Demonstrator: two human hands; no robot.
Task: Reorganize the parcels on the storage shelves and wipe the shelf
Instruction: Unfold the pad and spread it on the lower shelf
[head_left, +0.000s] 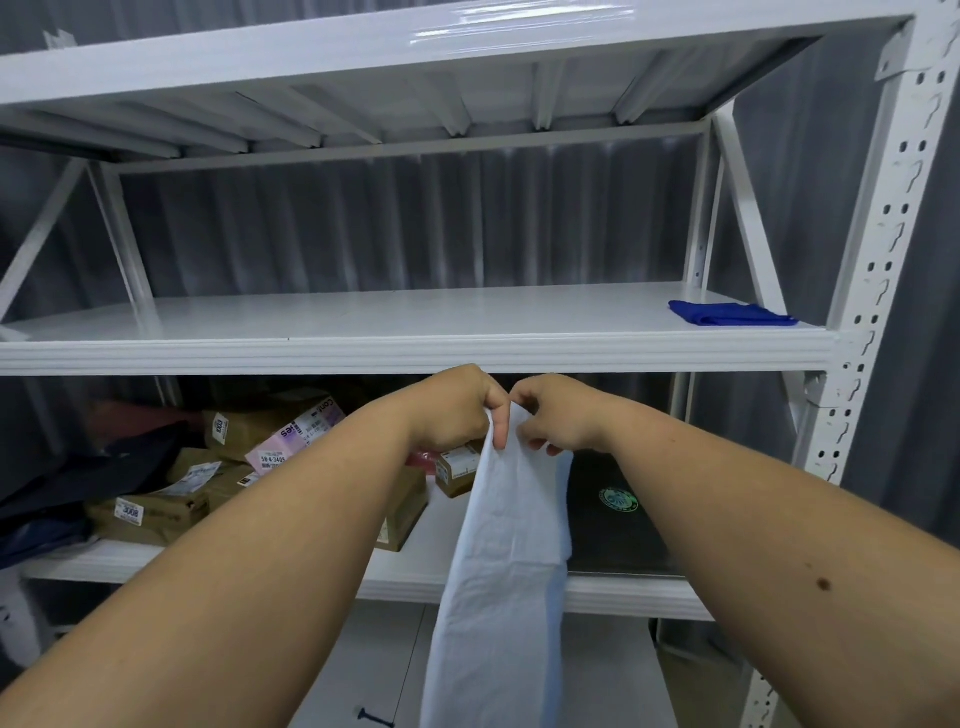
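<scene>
Both hands up in front of the middle shelf (415, 317), close together, just below its front edge. Left hand (457, 408) and right hand (553, 415) each pinch the top edge of a white cloth (498, 561); fingers curled round the hem, not spread. The cloth hangs straight down between the forearms, past the lower shelf (415, 571), and runs out of frame at the bottom.

Handling, my read: light, limp, creased fabric, no stiffness, nothing fragile. It will slump and bunch unless folded or balled. Best hold is what's there now, top corners or hem, then gather into a pad before wiping. Long tail could snag on the shelf lip or drag over the parcels.

Middle shelf surface is bare except for a folded blue cloth (732, 314) at the far right end. Parcels (249, 467), cardboard boxes with labels plus dark bags, are piled on the left of the lower shelf; a black box with a green emblem (613, 509) sits to the right behind the cloth.

Looks like wipe prep, wiping not yet begun.
</scene>
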